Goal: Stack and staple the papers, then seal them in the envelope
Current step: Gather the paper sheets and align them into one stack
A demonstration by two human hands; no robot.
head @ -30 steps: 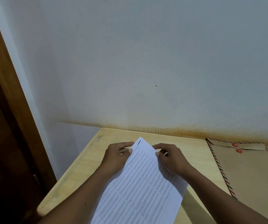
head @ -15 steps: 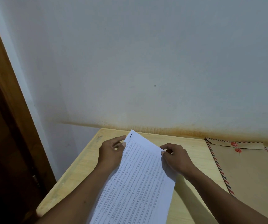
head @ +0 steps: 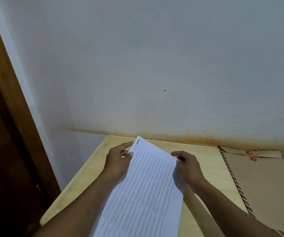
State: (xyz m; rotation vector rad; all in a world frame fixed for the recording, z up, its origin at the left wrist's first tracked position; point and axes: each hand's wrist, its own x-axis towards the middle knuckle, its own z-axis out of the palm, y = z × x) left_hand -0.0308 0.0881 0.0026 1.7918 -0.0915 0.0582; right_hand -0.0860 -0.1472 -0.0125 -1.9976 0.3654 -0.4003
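Now you hold papers over desk: left hand and right hand, each grip pinched on side edge. Stapling seems done. Next move, I judge: open envelope at right, slide papers in.

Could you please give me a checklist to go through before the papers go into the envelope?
1. The papers are stapled: a dark staple-like mark sits at their far left corner: ok.
2. Grip: the left hand holds the left edge and the right hand holds the right edge: ok.
3. Sheets squared up: the edges look flush where visible, but the near end is out of frame: cannot tell.
4. The envelope is at hand: it lies flat on the table, to the right: ok.
5. The flap is open: it lies folded down: not ok.
6. String off the red buttons: too small to see: cannot tell.
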